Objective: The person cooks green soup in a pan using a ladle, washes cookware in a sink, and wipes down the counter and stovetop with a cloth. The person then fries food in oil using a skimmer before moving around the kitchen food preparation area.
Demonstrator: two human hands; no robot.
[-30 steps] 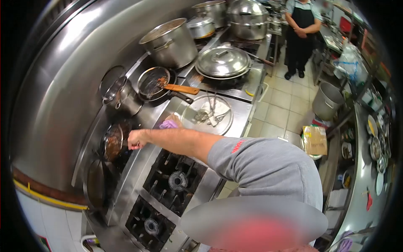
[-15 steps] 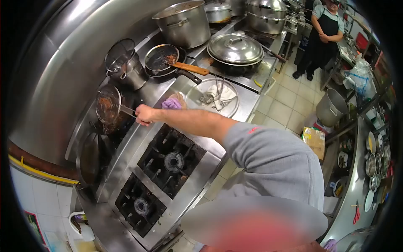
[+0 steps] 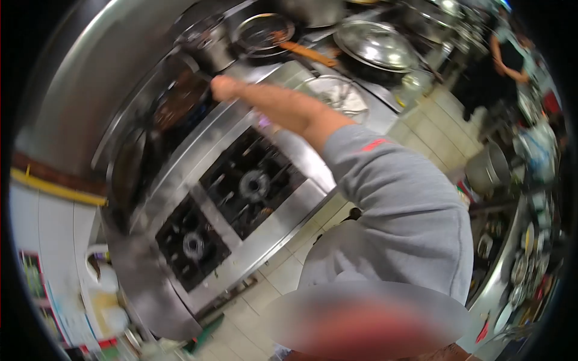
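My right hand (image 3: 224,88) reaches across the stove from the right, fingers closed round the handle of a strainer (image 3: 182,67). The strainer is blurred and tilted at the back of the stove. Just below it is a dark pan (image 3: 180,103) with brown contents, and a second dark pan (image 3: 127,169) leans lower left. Behind the hand stands a metal pot (image 3: 215,51). A purple cloth (image 3: 263,121) lies partly hidden below my forearm. My left hand is out of sight.
Two burner grates (image 3: 245,183) (image 3: 192,245) are nearest. Farther back are a pan with a wooden-handled tool (image 3: 308,53), a large lidded pan (image 3: 376,45) and a tray with a white cloth (image 3: 346,96). A person (image 3: 490,75) stands at the upper right, hands together.
The view has turned and shifted, and is now blurred. My right hand first closed near the pan, then lifted the strainer with brown bits; it now holds it farther back, toward the metal pot.
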